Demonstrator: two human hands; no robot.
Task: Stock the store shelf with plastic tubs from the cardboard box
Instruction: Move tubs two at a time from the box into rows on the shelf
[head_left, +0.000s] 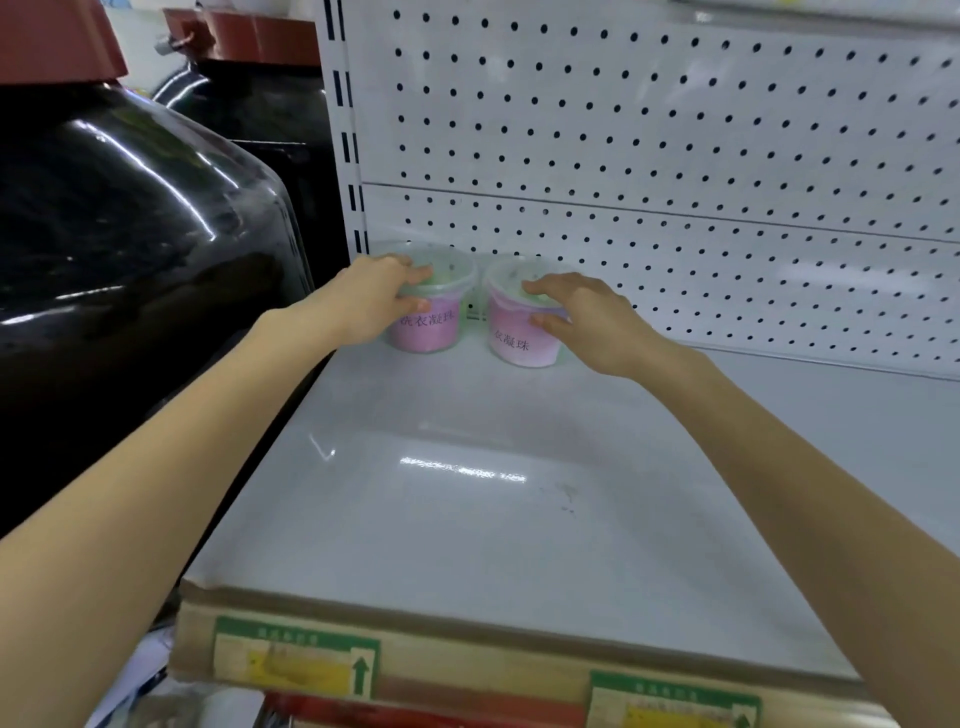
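Note:
Two clear plastic tubs with pink labels stand side by side at the back left of the white shelf, close to the pegboard. My left hand grips the lid and rim of the left tub from the left side. My right hand rests over the lid of the right tub, thumb on its front wall. Both tubs stand upright, with a small gap between them. The cardboard box lies below the shelf's front edge; its inside is hidden.
A white pegboard back panel rises behind the shelf. Large dark glass jars with red lids stand to the left, beside the shelf upright. The shelf stretches bare to the right and toward me.

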